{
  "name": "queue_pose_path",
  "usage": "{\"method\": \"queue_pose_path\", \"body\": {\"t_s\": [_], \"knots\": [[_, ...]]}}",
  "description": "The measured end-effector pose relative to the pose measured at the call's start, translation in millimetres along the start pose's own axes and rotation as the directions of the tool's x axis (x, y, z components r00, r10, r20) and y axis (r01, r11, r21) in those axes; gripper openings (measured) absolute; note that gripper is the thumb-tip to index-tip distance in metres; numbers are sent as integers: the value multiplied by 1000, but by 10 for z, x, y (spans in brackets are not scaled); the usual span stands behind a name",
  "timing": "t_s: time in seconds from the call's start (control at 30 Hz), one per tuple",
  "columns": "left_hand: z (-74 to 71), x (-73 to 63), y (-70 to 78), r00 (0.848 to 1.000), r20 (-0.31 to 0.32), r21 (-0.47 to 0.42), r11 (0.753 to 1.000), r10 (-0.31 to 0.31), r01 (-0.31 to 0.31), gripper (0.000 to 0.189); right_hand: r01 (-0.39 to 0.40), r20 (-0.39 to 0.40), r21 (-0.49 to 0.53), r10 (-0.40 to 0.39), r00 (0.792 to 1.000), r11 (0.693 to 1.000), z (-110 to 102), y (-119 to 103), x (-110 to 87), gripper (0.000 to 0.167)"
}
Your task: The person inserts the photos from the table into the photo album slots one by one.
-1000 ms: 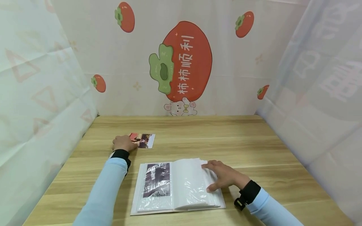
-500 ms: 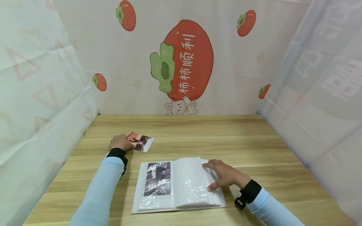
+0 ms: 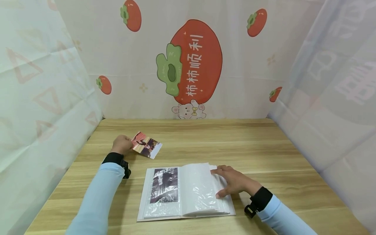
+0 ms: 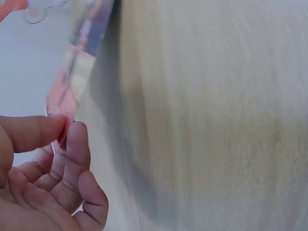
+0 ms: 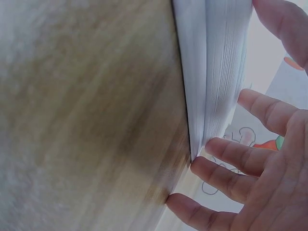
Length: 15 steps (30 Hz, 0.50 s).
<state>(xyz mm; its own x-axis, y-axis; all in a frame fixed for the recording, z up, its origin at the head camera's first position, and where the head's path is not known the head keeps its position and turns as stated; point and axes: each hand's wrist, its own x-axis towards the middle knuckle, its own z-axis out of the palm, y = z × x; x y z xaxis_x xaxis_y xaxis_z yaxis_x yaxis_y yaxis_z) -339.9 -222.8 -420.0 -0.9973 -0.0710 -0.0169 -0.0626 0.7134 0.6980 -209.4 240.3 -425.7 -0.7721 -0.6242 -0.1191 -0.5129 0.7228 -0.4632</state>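
Between thumb and fingers my left hand [image 3: 122, 144] pinches a colourful photo [image 3: 146, 145] by its left edge. The left wrist view shows the photo [image 4: 72, 82] tilted up from the wood, gripped at its corner by the thumb and index finger. An open photo album [image 3: 196, 192] lies in front of me. Its left page holds a dark black-and-white picture [image 3: 164, 184] in a shiny clear sleeve; the right page looks white. With spread fingers, my right hand [image 3: 235, 181] rests at the album's right edge. Several fingertips [image 5: 214, 144] touch the page stack [image 5: 224, 72] there.
The wooden table [image 3: 249, 143] extends around the album on all sides. A white curtain [image 3: 129, 62] with persimmon prints closes off the back, and pale curtains flank both sides.
My left hand has pulled the photo slightly left and raised it off the table, turning it at an angle. The right hand and the album stay in place.
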Motion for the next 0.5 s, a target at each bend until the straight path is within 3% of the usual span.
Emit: {"method": "queue_pose_path", "body": {"t_s": [0.07,0.17,0.27,0.37,0.5], "knots": [[-14,11,-12,998,45,-101,994,-46,50,13,6,-7,-3,-6,1000,1000,5,12,1,87],[-14,38,-28,985,119,-235,961,-124,149,19,8,-6,-3,-8,1000,1000,6,20,-4,89],[-18,54,-29,974,175,-296,936,-142,190,14,4,-3,8,-4,1000,1000,5,19,-6,89],[-36,59,-19,973,206,-290,943,-106,165,5,1,0,15,-1,1000,1000,3,7,-11,88],[-56,30,36,973,226,-302,946,-49,118,10,-1,-1,28,1,1000,1000,-2,-5,-15,86]]}}
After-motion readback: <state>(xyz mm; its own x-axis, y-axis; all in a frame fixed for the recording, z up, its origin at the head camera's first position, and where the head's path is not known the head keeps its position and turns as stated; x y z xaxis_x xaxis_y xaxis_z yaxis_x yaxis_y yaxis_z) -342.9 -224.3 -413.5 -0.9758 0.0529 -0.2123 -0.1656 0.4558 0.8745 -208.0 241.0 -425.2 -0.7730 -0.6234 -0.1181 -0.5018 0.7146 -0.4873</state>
